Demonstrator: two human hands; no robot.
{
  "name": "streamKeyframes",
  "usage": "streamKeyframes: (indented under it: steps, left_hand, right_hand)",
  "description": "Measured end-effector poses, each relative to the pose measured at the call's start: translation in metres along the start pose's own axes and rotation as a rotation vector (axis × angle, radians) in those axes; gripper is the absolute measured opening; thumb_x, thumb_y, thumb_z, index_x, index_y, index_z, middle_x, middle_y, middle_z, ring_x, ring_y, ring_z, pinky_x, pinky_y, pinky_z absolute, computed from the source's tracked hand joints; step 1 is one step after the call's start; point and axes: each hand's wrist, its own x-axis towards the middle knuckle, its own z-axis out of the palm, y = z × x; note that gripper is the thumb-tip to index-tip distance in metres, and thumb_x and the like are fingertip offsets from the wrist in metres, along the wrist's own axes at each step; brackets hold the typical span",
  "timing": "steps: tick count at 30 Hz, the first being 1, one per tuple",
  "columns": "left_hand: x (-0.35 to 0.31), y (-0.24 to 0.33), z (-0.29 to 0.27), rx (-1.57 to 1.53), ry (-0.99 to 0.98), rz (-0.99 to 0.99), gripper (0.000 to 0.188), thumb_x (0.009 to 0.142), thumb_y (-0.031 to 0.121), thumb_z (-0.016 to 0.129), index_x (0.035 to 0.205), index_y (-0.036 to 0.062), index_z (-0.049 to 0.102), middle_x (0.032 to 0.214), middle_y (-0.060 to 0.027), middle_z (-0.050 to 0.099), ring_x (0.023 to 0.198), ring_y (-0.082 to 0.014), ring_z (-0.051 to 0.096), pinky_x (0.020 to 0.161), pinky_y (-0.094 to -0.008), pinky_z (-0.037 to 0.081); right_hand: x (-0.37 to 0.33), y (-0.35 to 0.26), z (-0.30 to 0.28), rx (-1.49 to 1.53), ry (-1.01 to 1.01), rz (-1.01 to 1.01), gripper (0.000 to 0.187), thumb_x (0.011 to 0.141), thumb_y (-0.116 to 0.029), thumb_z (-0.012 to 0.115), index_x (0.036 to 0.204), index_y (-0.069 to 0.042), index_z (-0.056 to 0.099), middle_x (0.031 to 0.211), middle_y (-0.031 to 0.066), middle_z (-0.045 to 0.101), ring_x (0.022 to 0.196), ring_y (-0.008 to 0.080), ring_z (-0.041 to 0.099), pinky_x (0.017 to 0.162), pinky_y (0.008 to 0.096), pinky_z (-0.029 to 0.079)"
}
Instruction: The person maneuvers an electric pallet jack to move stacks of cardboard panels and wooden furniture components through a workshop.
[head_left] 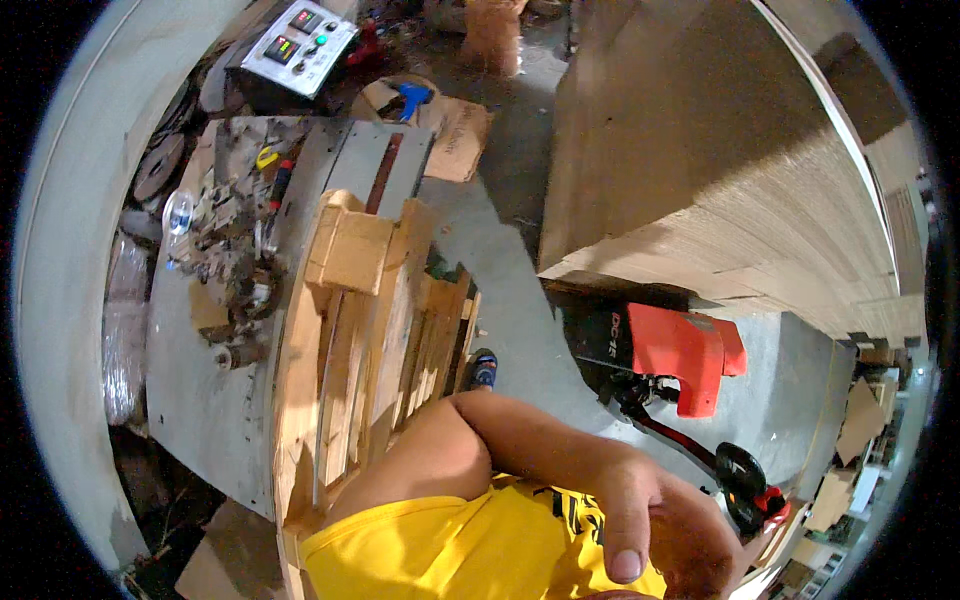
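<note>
Beyond the bottom right corner of the grey surface [200, 400], the left hand [675, 515] reaches across the front of the yellow shirt [430, 540], its thumb pointing down over the cloth. The fingers are hidden, so I cannot tell how far that grip is open or whether it has hold of anything; the right hand cannot be made out. The shirt is on the person's torso, at the lower edge of the view. Past the forearm, a red and black pallet truck [680, 345] stands on the floor, just beside a tall cardboard stack [700, 150]. Along the surface's right edge, a wooden pallet [345, 250] stands tilted. Toward the surface's left edge is a clear plastic bottle [178, 213]; near its far edge, a red and black screwdriver [283, 184] lies among scraps. Beyond that edge are a control box [300, 48] and a blue tape dispenser [412, 98].
</note>
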Motion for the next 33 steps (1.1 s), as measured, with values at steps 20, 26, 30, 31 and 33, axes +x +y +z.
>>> streamKeyframes:
  steps: [20, 26, 30, 31, 33]
  left_hand:
    - [0.024, -0.088, -0.028, -0.365, 0.047, -0.090, 0.085, 0.072, 0.020, 0.077, 0.138, -0.0148, 0.035, 0.137, -0.0273, 0.050, 0.127, -0.0301, 0.051, 0.108, -0.0406, 0.035]
    - [0.033, -0.144, -0.069, -0.404, 0.140, -0.173, 0.083, 0.071, 0.018, 0.077, 0.135, -0.0165, 0.037, 0.130, -0.0266, 0.054, 0.121, -0.0305, 0.054, 0.105, -0.0405, 0.038]
    - [0.040, -0.201, -0.125, -0.250, 0.103, -0.165, 0.083, 0.070, 0.018, 0.078, 0.134, -0.0165, 0.038, 0.130, -0.0259, 0.054, 0.121, -0.0302, 0.054, 0.104, -0.0402, 0.039]
    - [0.042, -0.216, -0.139, -0.208, 0.095, -0.162, 0.082, 0.070, 0.019, 0.078, 0.134, -0.0164, 0.039, 0.131, -0.0258, 0.053, 0.121, -0.0302, 0.054, 0.104, -0.0400, 0.039]
    - [0.047, -0.244, -0.164, -0.141, 0.091, -0.172, 0.082, 0.071, 0.020, 0.079, 0.134, -0.0162, 0.039, 0.131, -0.0256, 0.053, 0.121, -0.0300, 0.053, 0.103, -0.0396, 0.039]
  right_hand:
    - [0.026, 0.082, -0.086, 0.153, -0.032, -0.044, 0.028, 0.098, -0.023, 0.051, 0.105, 0.001, 0.063, 0.092, 0.0076, 0.066, 0.070, 0.0154, 0.061, 0.062, 0.0312, 0.050]
    - [0.072, 0.149, -0.118, 0.246, -0.152, -0.102, 0.028, 0.098, -0.023, 0.051, 0.105, 0.001, 0.063, 0.092, 0.0077, 0.066, 0.069, 0.0156, 0.062, 0.062, 0.0313, 0.050]
    - [0.119, 0.198, -0.136, 0.325, -0.327, -0.159, 0.028, 0.098, -0.023, 0.050, 0.105, 0.001, 0.063, 0.092, 0.0078, 0.066, 0.069, 0.0157, 0.062, 0.062, 0.0314, 0.050]
    - [0.130, 0.204, -0.134, 0.348, -0.383, -0.175, 0.028, 0.098, -0.023, 0.050, 0.105, 0.001, 0.063, 0.092, 0.0078, 0.066, 0.069, 0.0157, 0.062, 0.062, 0.0314, 0.050]
    - [0.150, 0.212, -0.131, 0.411, -0.516, -0.177, 0.027, 0.099, -0.020, 0.048, 0.112, -0.001, 0.061, 0.096, 0.0078, 0.065, 0.076, 0.0162, 0.063, 0.065, 0.0315, 0.052]
